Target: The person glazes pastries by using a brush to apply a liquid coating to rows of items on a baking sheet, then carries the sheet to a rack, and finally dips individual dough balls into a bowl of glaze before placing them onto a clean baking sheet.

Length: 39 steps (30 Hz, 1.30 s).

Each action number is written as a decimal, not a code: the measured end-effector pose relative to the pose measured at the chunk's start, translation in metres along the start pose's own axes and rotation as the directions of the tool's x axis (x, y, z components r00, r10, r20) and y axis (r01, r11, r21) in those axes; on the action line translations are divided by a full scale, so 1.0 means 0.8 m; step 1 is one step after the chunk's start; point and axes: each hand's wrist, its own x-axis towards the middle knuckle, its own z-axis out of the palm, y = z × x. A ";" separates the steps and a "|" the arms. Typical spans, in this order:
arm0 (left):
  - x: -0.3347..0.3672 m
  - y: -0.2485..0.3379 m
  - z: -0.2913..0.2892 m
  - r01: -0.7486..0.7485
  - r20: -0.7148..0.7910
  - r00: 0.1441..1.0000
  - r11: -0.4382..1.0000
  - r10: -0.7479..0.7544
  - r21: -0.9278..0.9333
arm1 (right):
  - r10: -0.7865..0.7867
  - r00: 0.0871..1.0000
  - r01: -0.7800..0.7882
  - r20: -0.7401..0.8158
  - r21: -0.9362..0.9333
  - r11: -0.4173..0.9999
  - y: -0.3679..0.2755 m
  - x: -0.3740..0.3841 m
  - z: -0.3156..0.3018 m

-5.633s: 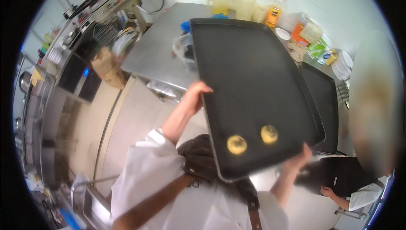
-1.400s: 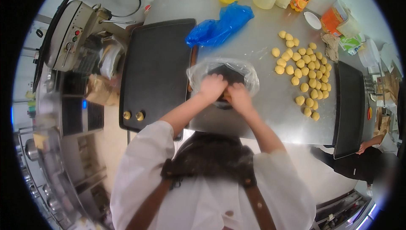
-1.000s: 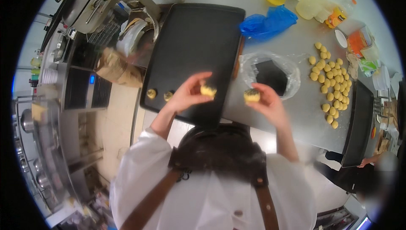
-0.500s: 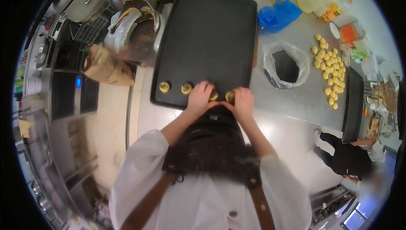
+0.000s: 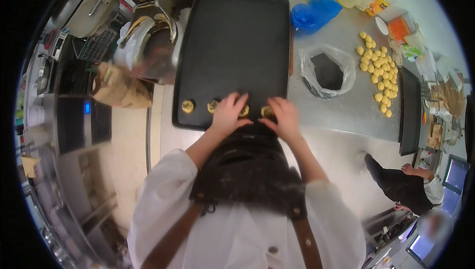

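A large black baking tray lies before me on the metal counter. Along its near edge sits a row of small round yellow dough pieces with dark tops. The leftmost dough piece stands alone. Beside it, another dough piece is partly covered by my left hand. That hand curls its fingers and thumb about a third dough piece, mostly hidden. My right hand has its fingers at the far side and its thumb at the near side of the rightmost dough piece.
Right of the tray stands a clear plastic bag with its mouth spread. Many yellow dough balls lie farther right, by another black tray. A blue plastic bag rests behind. A co-worker stands at the right.
My thumbs, which met between the two right-hand pieces, have come apart, each hand staying at its own piece. The whole view has shifted slightly, and the co-worker's arm has moved.
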 end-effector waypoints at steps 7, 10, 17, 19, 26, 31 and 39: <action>0.032 0.045 -0.033 0.178 -0.248 0.940 0.958 -0.233 -0.225 | 0.429 0.804 -0.433 -0.412 0.089 0.897 0.164 -0.083 -0.134; 0.056 0.091 -0.011 0.144 -0.297 0.923 0.936 -0.245 -0.322 | 0.633 0.600 -0.620 -0.489 0.215 0.754 0.241 -0.109 -0.192; 0.138 0.247 0.080 0.015 -0.237 0.967 0.945 -0.097 -0.327 | 0.538 0.679 -0.672 -0.500 -0.129 0.729 0.457 -0.148 -0.264; 0.166 0.301 0.092 0.062 -0.126 0.985 0.917 -0.120 -0.394 | 0.449 0.741 -0.593 -0.499 -0.174 0.786 0.503 -0.132 -0.279; 0.275 0.404 0.166 0.029 0.041 0.999 0.875 -0.010 -0.483 | 0.485 0.816 -0.546 -0.316 -0.142 0.826 0.587 -0.128 -0.266; 0.430 0.430 0.253 0.139 0.214 0.973 0.953 -0.082 -0.271 | 0.725 0.636 -0.468 -0.265 0.615 0.635 0.511 -0.151 -0.293; 0.528 0.452 0.376 0.311 0.209 0.924 0.947 -0.320 0.074 | 0.869 0.489 -0.380 -0.071 0.880 0.286 0.434 -0.256 -0.343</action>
